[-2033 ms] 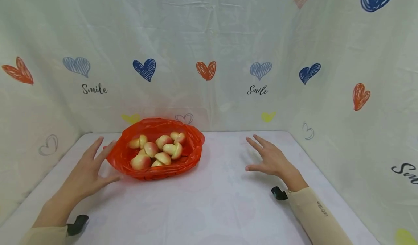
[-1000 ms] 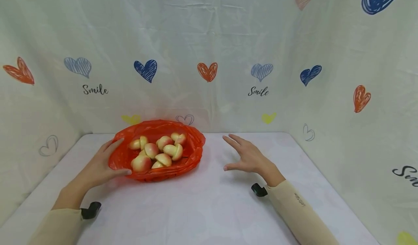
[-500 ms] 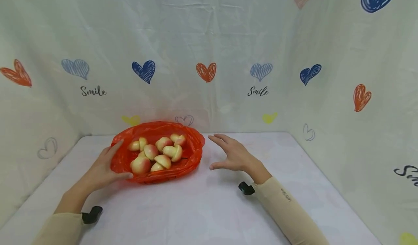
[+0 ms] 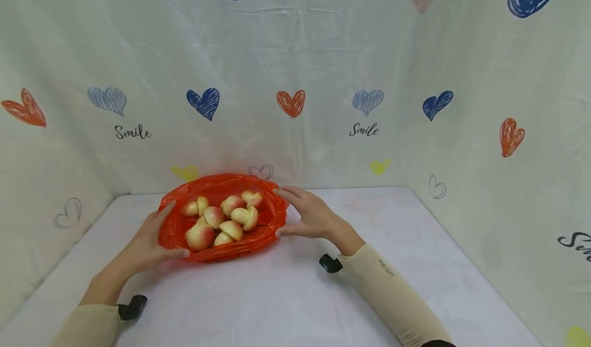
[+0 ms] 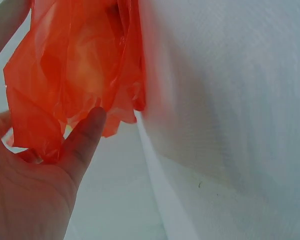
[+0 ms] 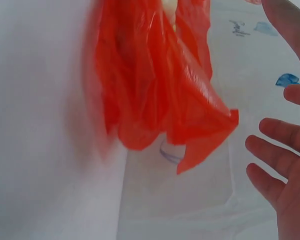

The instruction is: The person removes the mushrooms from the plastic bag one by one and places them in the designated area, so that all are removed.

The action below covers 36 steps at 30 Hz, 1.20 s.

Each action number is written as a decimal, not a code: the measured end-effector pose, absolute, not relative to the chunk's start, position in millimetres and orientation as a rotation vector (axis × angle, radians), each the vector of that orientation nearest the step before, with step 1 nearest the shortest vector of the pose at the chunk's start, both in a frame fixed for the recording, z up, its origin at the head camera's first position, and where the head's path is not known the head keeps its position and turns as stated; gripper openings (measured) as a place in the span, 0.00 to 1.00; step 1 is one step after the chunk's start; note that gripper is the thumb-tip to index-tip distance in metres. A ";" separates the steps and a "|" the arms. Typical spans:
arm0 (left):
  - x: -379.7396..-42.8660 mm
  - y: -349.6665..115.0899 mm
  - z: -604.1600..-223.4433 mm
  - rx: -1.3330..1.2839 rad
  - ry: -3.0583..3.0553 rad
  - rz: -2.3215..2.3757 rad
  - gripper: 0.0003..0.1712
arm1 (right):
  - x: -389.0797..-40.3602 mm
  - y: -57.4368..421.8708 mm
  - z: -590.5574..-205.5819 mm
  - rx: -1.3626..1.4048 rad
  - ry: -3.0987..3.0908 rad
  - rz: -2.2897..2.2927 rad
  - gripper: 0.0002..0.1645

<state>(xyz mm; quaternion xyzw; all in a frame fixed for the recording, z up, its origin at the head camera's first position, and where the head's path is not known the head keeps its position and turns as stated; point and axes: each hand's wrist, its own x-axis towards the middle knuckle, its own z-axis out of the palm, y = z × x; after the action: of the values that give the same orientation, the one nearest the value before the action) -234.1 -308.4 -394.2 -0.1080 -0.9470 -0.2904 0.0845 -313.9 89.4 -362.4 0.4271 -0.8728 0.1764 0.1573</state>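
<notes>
An opened red plastic bag (image 4: 231,251) with a rolled-down rim sits at the back of the table, left of centre. Several cream mushrooms (image 4: 200,236) with pinkish caps lie in it. My left hand (image 4: 145,242) touches the bag's left side, thumb towards the front and fingers spread along the wall. In the left wrist view the thumb lies against the red plastic (image 5: 85,55). At the opposite side, my right hand (image 4: 314,214) has its fingertips right at the rim. The right wrist view has these fingers spread beside the bag's wall (image 6: 155,85).
A white cloth covers the table (image 4: 258,301). Behind and on both sides hangs a pale curtain (image 4: 318,54) printed with hearts and "Smile". Each wrist carries a small black camera, one left (image 4: 132,307) and one right (image 4: 331,263).
My right hand has travelled left across the table to the bag's right rim. My left hand has moved right, against the bag's left side. The mushrooms stay in place inside.
</notes>
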 end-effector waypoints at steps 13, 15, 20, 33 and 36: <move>-234.5 -308.7 -392.3 -0.336 -2.841 -0.863 0.65 | -311.8 44.2 -353.0 1.344 -2.471 0.590 0.52; -234.5 -308.9 -392.1 -0.329 -2.847 -0.864 0.66 | -312.0 38.6 -352.3 1.358 -2.485 0.602 0.52; -234.2 -308.1 -393.2 -0.319 -2.864 -0.875 0.67 | -314.1 28.2 -353.1 1.370 -2.545 0.618 0.52; -234.7 -306.7 -395.8 -0.323 -2.873 -0.878 0.68 | -324.4 7.1 -362.0 1.382 -2.725 0.685 0.47; -235.6 -307.8 -395.4 -0.321 -2.871 -0.873 0.68 | -326.9 2.9 -364.2 1.397 -2.742 0.680 0.45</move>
<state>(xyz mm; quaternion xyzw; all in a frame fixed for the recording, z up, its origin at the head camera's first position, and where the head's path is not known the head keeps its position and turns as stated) -235.6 -307.8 -395.4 -0.1062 -0.9495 -0.2887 0.0619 -326.9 2.9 -364.2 0.4434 -0.8700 0.2157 -0.0050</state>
